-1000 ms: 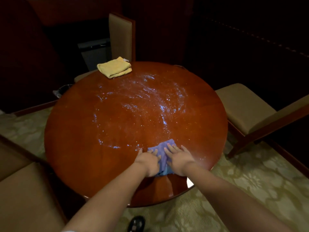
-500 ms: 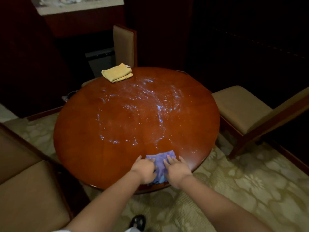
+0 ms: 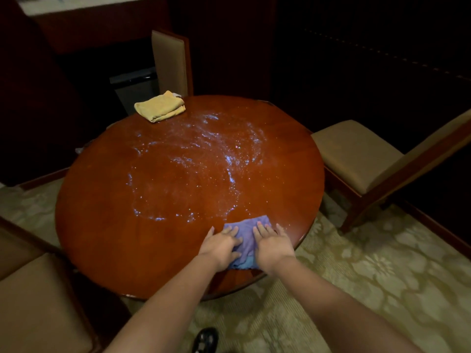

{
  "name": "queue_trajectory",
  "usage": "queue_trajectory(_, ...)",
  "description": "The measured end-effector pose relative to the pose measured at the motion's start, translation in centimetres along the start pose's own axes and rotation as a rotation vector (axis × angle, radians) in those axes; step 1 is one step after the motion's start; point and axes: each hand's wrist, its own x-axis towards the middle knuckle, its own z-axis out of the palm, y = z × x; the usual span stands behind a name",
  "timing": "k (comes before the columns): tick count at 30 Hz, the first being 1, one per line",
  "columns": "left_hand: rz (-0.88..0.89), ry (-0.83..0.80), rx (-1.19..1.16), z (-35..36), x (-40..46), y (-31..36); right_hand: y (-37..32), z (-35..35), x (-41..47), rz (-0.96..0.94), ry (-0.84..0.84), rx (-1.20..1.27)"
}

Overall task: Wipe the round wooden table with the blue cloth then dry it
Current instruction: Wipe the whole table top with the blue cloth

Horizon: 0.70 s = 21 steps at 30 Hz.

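Observation:
The round wooden table (image 3: 107, 225) fills the middle of the view, its centre glistening with wet streaks. The blue cloth (image 3: 248, 225) lies flat on the table's near right part. My left hand (image 3: 221, 247) presses on the cloth's left side with its fingers spread. My right hand (image 3: 272, 242) presses on the cloth's right side, fingers straight. Much of the cloth is hidden under both palms. A folded yellow towel (image 3: 160, 106) sits at the far left edge of the table.
A padded chair (image 3: 362, 151) stands to the right of the table, another chair back (image 3: 170, 62) at the far side, and a seat (image 3: 38, 307) at the near left. Patterned carpet (image 3: 369, 276) covers the floor. A black shoe (image 3: 205, 338) shows below.
Both hands stay side by side on the blue cloth near the table's front edge. The view has shifted a little; the cloth shows slightly more beyond the fingertips.

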Motion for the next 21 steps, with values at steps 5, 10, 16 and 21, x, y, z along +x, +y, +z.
queue_trajectory(5, -0.033, 0.095, -0.024, -1.0, 3.0, -0.2, 0.9, -1.9, 4.4, 0.013, -0.005, 0.014)
queue_trajectory(10, -0.024, 0.084, 0.105, -0.6, 1.6, 0.8, 0.7, -0.4, 1.3, -0.01, 0.018, 0.018)
queue_trajectory(16, 0.041, 0.04, 0.131, 0.2, -1.2, 3.0, -0.5, 2.3, -3.2, 0.017, 0.054, -0.002)
queue_trajectory(21, 0.128, 0.009, 0.134, 0.2, -0.8, 3.5, -1.6, 2.7, -5.2, 0.088, 0.039, -0.012)
